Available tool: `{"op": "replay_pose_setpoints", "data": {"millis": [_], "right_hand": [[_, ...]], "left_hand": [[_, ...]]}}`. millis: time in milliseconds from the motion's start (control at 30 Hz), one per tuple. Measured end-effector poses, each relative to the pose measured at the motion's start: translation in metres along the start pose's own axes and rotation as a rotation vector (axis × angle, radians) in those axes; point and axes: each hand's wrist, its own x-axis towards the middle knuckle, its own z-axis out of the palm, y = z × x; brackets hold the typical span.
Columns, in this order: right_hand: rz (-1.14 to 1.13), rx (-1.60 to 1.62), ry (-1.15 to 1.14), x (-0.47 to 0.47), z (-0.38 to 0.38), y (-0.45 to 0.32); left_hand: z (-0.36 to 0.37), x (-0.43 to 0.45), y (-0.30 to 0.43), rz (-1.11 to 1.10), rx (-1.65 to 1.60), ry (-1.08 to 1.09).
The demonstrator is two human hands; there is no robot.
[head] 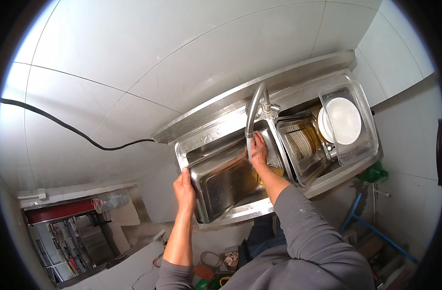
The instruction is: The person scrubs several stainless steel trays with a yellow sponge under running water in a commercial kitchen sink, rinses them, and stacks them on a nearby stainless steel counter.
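My left hand grips the left edge of a rectangular stainless steel pan, which lies tilted over the left sink basin. My right hand is at the pan's far right part, beside the stream from the curved metal faucet; its fingers are extended and I cannot tell whether they hold anything. Something yellow, perhaps a cloth or sponge, lies partly hidden below my right wrist. The steel double sink stands against the wall.
In the right basin, a rectangular container holds several stacked plates. Beside it, white plates are in or under a clear plastic tub. A green bottle and a blue pole are below at right. A black hose runs along the wall.
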Motion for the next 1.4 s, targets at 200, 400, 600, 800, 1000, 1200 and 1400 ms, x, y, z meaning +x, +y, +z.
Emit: {"op": "replay_pose_setpoints", "data": {"millis": [200, 400, 600, 800, 1000, 1200, 1400], "right_hand": [[-0.436, 0.053, -0.225, -0.101, 0.021, -0.091], [-0.648, -0.039, -0.35, -0.122, 0.014, -0.116], [0.294, -0.247, -0.373, -0.051, 0.019, 0.029], [0.051, -0.051, -0.431, -0.087, 0.028, 0.014], [-0.166, 0.014, -0.543, -0.117, 0.007, -0.042], [-0.006, -0.003, -0.547, -0.113, 0.003, -0.022], [-0.159, 0.023, -0.617, -0.149, -0.007, -0.057]], "left_hand": [[0.009, 0.032, -0.001, -0.262, -0.074, 0.004], [0.013, 0.043, -0.005, -0.349, -0.224, -0.018], [0.019, 0.066, -0.016, -0.526, -0.348, -0.005], [0.009, 0.065, -0.032, -0.366, -0.071, 0.012], [-0.01, -0.011, -0.047, -0.257, -0.098, -0.083], [-0.021, -0.079, -0.065, -0.572, -0.355, 0.085], [-0.031, -0.069, -0.067, -0.499, -0.239, 0.083]]}}
